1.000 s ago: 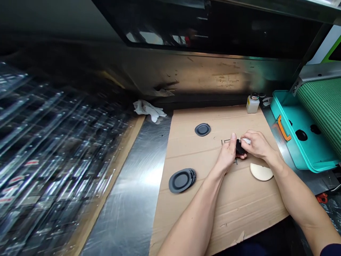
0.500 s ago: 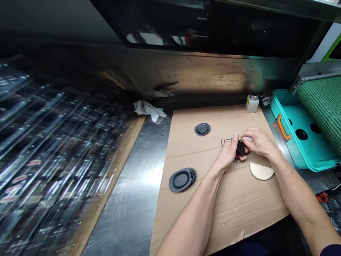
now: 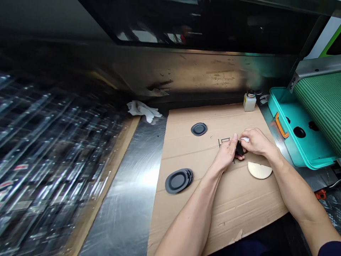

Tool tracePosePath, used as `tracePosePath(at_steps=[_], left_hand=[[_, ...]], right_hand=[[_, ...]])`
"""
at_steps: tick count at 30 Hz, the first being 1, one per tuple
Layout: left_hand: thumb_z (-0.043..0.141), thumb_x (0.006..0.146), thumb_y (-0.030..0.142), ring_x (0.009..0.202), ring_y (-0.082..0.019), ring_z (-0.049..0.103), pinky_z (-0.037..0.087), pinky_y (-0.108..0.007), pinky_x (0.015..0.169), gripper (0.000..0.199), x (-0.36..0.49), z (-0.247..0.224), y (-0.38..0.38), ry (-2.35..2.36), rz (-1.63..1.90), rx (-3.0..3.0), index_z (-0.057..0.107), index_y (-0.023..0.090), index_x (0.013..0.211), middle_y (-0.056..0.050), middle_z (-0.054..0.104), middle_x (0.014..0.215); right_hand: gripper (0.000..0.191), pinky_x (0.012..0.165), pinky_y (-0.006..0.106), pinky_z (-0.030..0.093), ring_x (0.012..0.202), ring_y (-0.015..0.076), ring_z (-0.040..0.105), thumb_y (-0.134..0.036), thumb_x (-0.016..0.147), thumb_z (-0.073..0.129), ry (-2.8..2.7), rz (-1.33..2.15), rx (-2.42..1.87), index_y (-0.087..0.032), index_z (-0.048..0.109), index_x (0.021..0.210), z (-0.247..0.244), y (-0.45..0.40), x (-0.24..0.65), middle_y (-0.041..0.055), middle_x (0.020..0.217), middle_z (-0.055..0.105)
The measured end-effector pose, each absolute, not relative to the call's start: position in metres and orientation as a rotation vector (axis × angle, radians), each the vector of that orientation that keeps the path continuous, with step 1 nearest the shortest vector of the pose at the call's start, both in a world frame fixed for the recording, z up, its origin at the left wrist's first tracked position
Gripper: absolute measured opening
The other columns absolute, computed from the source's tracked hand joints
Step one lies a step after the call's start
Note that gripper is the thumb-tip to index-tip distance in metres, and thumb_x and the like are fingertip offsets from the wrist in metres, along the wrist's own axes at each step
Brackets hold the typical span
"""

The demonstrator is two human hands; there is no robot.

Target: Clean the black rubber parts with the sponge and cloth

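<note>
My left hand (image 3: 226, 153) is closed around a black oval part (image 3: 239, 148), held on edge above the cardboard. Pinched in my right hand (image 3: 254, 140) is a small white piece (image 3: 244, 139) that looks like cloth, pressed at the part's upper edge. Fingers hide much of both. Just below my right wrist lies a cream half-round pad (image 3: 259, 170). One dark grey oval part (image 3: 199, 129) rests farther back, and a fanned stack of similar parts (image 3: 177, 180) sits to the left of my left forearm.
A cardboard sheet (image 3: 186, 149) covers the metal bench (image 3: 125, 170). A white bottle (image 3: 249, 102) stands at its back right corner. White gloves (image 3: 145, 111) lie at back left. Right of the sheet, a teal bin (image 3: 306, 156) holds black parts beside a green conveyor belt (image 3: 322, 99).
The whole view has shifted slightly, so things appear a little farther left. Both hands stay together on the black part, and the white piece has moved slightly at its edge.
</note>
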State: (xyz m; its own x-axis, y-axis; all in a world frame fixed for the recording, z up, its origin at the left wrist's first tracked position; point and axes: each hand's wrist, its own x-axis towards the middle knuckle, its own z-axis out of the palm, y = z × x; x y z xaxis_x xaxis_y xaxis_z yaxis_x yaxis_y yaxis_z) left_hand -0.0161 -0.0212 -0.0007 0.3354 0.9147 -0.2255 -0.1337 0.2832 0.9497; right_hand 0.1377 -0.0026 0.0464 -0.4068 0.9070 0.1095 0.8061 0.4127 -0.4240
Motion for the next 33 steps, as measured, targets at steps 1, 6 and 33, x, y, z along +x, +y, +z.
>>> tracePosePath(at_steps=[1,6,33], left_hand=[[0.05,0.085,0.076,0.049,-0.018,0.067,0.053,-0.025,0.047,0.07,-0.016,-0.001,-0.021,0.963,0.87,1.004,0.071,0.011,0.074,-0.011,0.072,0.065],[0.035,0.096,0.069,0.05,-0.015,0.067,0.054,-0.022,0.047,0.074,-0.022,0.001,-0.012,0.946,0.898,0.626,0.071,0.007,0.083,-0.014,0.073,0.069],[0.034,0.103,0.046,0.079,-0.02,0.07,0.056,-0.031,0.065,0.043,-0.05,0.0,0.008,0.485,1.157,0.116,0.065,0.018,0.115,-0.013,0.072,0.114]], right_hand=[[0.019,0.073,0.027,0.042,0.075,0.0181,0.063,-0.018,0.086,0.057,-2.351,0.45,-1.512,-0.02,0.076,0.083,0.046,-0.003,0.137,0.0033,0.08,0.071],[0.018,0.075,0.025,0.045,0.08,0.0177,0.067,-0.024,0.085,0.06,-2.108,0.475,-1.55,-0.02,0.077,0.085,0.04,-0.001,0.145,0.003,0.085,0.075],[0.034,0.089,0.039,0.05,0.11,0.0268,0.062,-0.025,0.09,0.06,-2.487,0.515,-1.539,-0.029,0.06,0.124,0.045,-0.093,0.166,0.0081,0.118,0.064]])
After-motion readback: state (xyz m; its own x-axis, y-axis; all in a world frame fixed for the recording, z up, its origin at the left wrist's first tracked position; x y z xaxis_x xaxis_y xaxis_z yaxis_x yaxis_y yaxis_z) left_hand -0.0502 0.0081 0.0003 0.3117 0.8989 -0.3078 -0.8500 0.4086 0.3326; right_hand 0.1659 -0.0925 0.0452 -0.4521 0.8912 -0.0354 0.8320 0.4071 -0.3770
